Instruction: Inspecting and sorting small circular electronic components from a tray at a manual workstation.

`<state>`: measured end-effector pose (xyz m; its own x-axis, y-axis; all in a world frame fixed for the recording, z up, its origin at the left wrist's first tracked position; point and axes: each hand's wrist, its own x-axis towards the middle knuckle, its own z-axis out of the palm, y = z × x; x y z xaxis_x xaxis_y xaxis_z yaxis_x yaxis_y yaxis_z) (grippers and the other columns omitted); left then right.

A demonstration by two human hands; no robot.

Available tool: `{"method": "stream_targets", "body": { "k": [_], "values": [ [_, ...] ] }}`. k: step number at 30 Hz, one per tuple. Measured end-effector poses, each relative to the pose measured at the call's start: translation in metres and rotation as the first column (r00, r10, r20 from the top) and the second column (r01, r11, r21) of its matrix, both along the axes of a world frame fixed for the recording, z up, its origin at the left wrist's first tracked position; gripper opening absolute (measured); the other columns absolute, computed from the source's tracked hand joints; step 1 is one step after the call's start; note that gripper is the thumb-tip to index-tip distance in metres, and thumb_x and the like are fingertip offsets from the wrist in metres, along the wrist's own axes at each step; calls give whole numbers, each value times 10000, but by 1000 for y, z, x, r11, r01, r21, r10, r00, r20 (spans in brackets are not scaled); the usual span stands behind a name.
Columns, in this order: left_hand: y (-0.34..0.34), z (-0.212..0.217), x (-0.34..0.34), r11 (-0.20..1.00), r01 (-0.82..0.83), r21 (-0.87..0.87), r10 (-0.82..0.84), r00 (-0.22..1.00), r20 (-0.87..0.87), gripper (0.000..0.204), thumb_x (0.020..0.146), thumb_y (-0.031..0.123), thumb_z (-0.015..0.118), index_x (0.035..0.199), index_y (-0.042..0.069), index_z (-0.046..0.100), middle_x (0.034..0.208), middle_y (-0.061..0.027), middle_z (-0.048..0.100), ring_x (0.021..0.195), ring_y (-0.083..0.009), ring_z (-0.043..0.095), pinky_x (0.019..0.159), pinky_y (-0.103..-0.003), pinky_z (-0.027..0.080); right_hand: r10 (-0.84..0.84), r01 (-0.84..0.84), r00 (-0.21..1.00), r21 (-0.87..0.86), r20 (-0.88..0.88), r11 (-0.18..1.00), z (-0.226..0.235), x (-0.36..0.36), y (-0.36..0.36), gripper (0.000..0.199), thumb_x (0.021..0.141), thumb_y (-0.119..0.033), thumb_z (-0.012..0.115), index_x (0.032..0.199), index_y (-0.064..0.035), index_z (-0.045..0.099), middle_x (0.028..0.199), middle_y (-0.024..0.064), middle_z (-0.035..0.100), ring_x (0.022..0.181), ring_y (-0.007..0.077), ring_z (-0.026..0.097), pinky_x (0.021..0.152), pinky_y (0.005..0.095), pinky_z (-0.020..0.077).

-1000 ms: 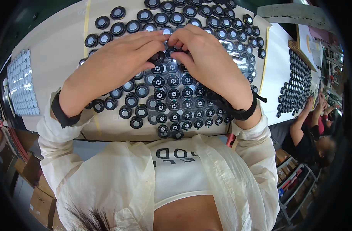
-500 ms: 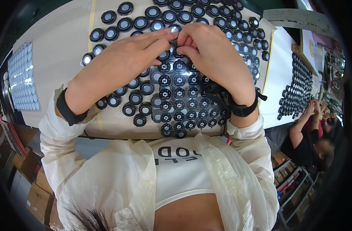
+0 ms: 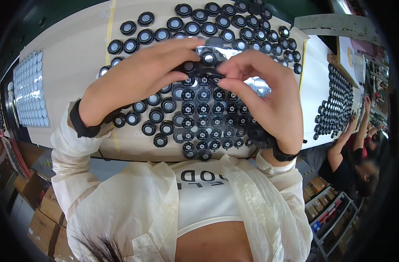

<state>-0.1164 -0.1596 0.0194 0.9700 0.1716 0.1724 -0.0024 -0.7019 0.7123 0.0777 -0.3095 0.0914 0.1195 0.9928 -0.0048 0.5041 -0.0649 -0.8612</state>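
Both my hands meet over a shiny tray (image 3: 256, 85) filled with rows of small black round caps (image 3: 203, 109) that carry white marks. My left hand (image 3: 138, 81) reaches in from the left, its fingertips closed on a black round cap (image 3: 189, 67) at the tray's far end. My right hand (image 3: 265, 94) pinches thumb and forefinger at a dark piece right beside it; the fingers hide most of it. Loose black rings with glassy centres (image 3: 186, 26) lie scattered over the beige table (image 3: 77, 56) around the tray.
A tray of pale round discs (image 3: 29, 89) lies at the far left. To the right, a white sheet (image 3: 315, 87) and a second surface carry more black parts (image 3: 337, 105), where another person (image 3: 352, 166) works. Cardboard boxes (image 3: 38, 214) stand at the lower left.
My hands have drawn slightly apart, so more of the caps between them shows. The table and tray sit lower in the picture than before.
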Motion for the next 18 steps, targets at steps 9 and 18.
{"method": "stream_targets", "body": {
  "k": [9, 18],
  "values": [
    [-25, 24, -3, 728, -151, -668, 285, 954, 96, 481, 761, -41, 762, 1209, -87, 593, 1160, -182, 671, 1054, -203, 654, 945, -335, 507, -163, 265, 756, 69, -634, 962, -22, -13, -17, 179, 862, 12, 727, 1011, 5, 627, 981, 41, 646, 910, 113, 615, 891, 285, 483],
    [-36, 21, 2, 552, -177, -815, 319, 948, 10, 427, 828, -100, 715, 1235, -62, 590, 1149, -148, 686, 1027, -184, 693, 928, -287, 563, -182, 238, 688, -19, -702, 971, -32, -13, -10, 212, 870, 15, 720, 1077, 31, 678, 1007, 94, 710, 944, 131, 663, 894, 291, 517]
  ]
}}
